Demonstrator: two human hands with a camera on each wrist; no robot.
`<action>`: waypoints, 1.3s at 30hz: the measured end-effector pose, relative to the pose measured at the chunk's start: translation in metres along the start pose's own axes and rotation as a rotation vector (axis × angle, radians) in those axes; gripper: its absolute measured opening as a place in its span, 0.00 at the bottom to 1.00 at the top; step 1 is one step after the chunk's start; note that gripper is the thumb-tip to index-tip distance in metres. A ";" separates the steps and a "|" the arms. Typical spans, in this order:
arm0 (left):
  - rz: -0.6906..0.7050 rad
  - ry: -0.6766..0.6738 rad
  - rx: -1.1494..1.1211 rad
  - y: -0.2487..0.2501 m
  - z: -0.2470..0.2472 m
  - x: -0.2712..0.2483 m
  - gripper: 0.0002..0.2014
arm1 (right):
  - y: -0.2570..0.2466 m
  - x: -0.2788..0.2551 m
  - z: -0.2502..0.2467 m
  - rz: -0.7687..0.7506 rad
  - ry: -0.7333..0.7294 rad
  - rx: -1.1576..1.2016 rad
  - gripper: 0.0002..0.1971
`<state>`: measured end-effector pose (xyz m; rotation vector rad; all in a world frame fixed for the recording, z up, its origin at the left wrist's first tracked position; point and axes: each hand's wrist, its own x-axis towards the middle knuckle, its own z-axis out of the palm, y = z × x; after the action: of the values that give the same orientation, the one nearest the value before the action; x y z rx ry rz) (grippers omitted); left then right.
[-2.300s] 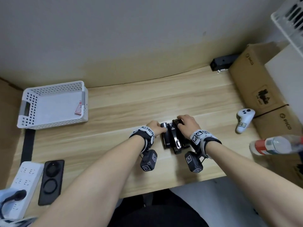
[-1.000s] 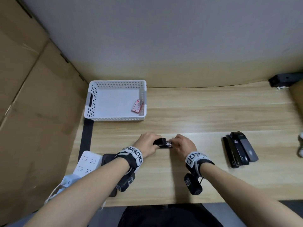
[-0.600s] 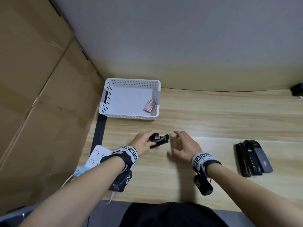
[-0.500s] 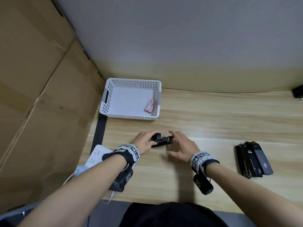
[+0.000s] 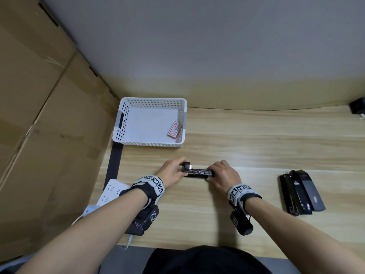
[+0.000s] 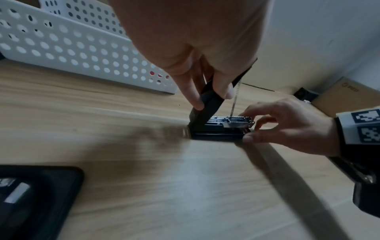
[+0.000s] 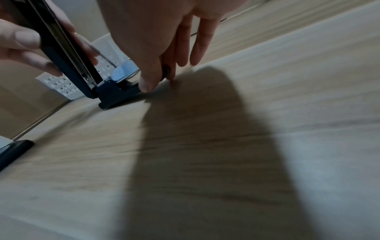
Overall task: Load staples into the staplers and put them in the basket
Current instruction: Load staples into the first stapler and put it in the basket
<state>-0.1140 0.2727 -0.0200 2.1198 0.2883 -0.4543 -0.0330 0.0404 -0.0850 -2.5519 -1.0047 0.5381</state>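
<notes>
From my remote seat I look down on a wooden desk [image 5: 256, 147] where the white perforated basket [image 5: 126, 107] sits at the far left, holding only a small red staple box [image 5: 174, 132]. Two more black staplers [image 5: 302, 191] lie side by side well to the right. Between the hands, near the desk's middle and just in front of the basket, the open stapler [image 5: 199, 173] rests on its base, long axis running left to right, its hinge at the left. My left hand [image 5: 172, 172] curls its fingers round the raised top arm and holds it tilted up and back, the spring rod exposed. My right hand [image 5: 223, 173] pinches the front end of the base between thumb and forefinger, the other fingers loose. I judge the stapler rigid, fairly light, its black shell smooth enough to slip. The sprung arm may snap shut if let go, so the sound hold is on the base sides. I cannot tell whether staples already sit in the metal channel [image 6: 232, 121].
</notes>
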 end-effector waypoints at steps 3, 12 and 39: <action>0.035 0.040 0.078 -0.007 -0.006 -0.005 0.12 | 0.001 0.002 0.004 -0.013 0.027 0.003 0.18; -0.146 0.112 0.369 -0.041 -0.029 -0.020 0.17 | 0.005 0.007 0.005 0.037 0.025 0.077 0.19; -0.175 0.041 0.197 0.038 -0.100 0.069 0.05 | 0.010 0.027 -0.019 0.111 -0.037 0.261 0.27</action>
<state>-0.0162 0.3376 0.0302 2.3077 0.4724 -0.5605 0.0003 0.0489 -0.0789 -2.3813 -0.7525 0.6999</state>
